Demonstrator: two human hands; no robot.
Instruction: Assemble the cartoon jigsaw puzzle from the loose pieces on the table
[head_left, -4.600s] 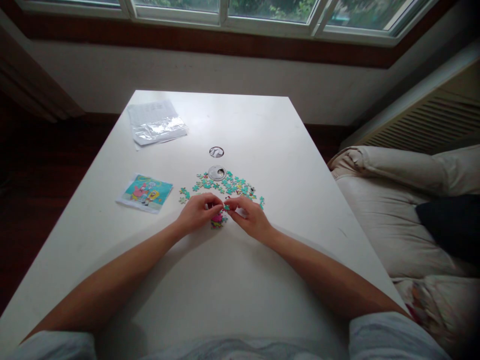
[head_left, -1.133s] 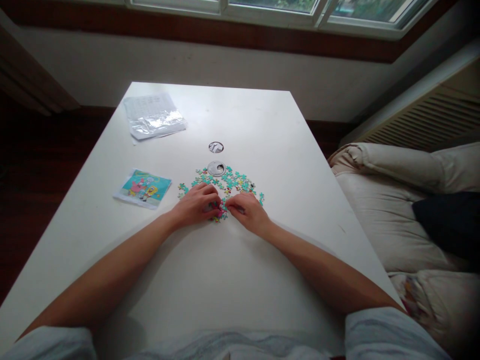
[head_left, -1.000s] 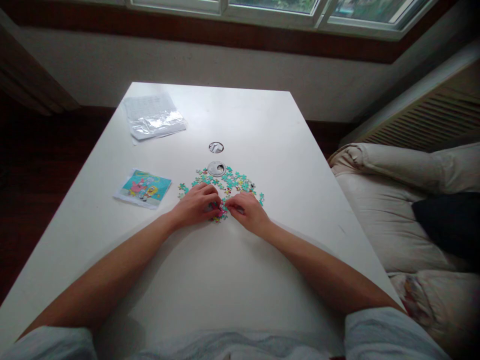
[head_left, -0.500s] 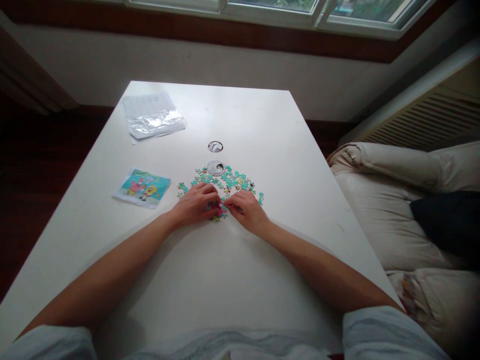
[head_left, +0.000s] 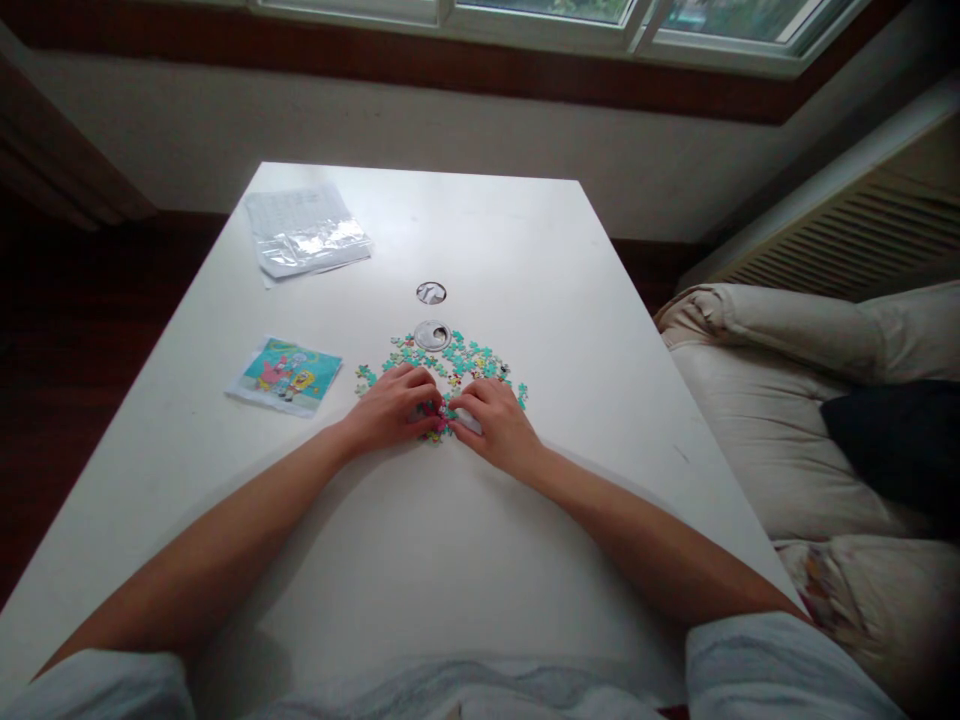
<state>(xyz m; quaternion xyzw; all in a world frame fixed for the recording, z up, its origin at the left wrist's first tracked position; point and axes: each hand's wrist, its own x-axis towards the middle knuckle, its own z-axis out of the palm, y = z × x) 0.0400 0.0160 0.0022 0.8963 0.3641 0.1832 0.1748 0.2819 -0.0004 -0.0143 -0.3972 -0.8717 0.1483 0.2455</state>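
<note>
Head view: which step is in hand?
"Adjusting the pink cluster, I'd judge; it lies on the bench, on the near side of the teal pieces; the next move calls for a light touch."
"And the hands?"
"Left hand curled round it, grip uncertain; right hand with thumb and forefinger parted, at its right."
"Its heading, its long axis?"
"Mostly covered; I cannot tell."
</note>
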